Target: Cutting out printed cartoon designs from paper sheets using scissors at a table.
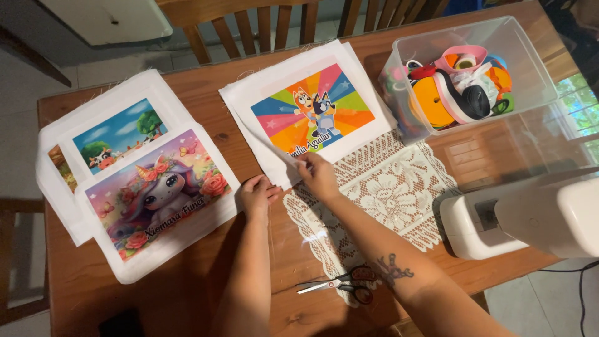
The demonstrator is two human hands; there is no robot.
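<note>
A white fabric panel (299,68) printed with two cartoon dogs on rainbow rays lies at the table's middle back. My right hand (319,176) pinches its near edge, where the border is folded over. My left hand (257,195) rests on the table right at the panel's near left corner, fingers bent and touching the fabric. A cream lace doily (399,193) lies under and to the right of my right hand. Red-handled scissors (340,286) lie near the front edge, partly under my right forearm.
Stacked white panels, one with a unicorn (156,193) and one with a cow scene (118,134), lie at the left. A clear plastic bin of ribbon rolls (465,75) stands at the back right. A white sewing machine (530,218) sits at the right. Wooden chairs (249,25) stand behind.
</note>
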